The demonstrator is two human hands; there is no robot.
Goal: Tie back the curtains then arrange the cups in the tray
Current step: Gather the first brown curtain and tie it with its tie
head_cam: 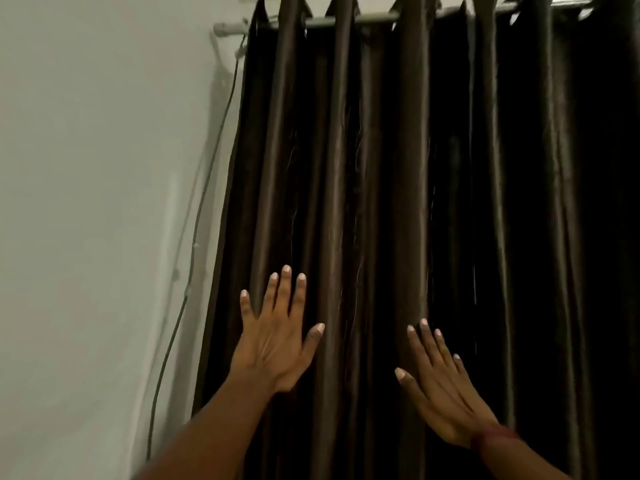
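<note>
Two hands reach forward, both spread wide with straight fingers and holding nothing: the left hand (277, 337) before the curtain's left folds, the right hand (440, 386) lower, with one reddish band (491, 441) at its wrist. Whether they touch the fabric I cannot tell. The dark brown glossy satin curtain (408, 174) hangs closed in long vertical folds from one grey metal rod (346, 20). One thin grey cable (194, 244) runs down the pale smooth wall (86, 202) beside it.

dim indoor light | soft sheen on curtain (408, 168) folds | right side nearly black | wall (86, 202) evenly grey | slight blur | wide-angle bending of rod (346, 20)
</note>
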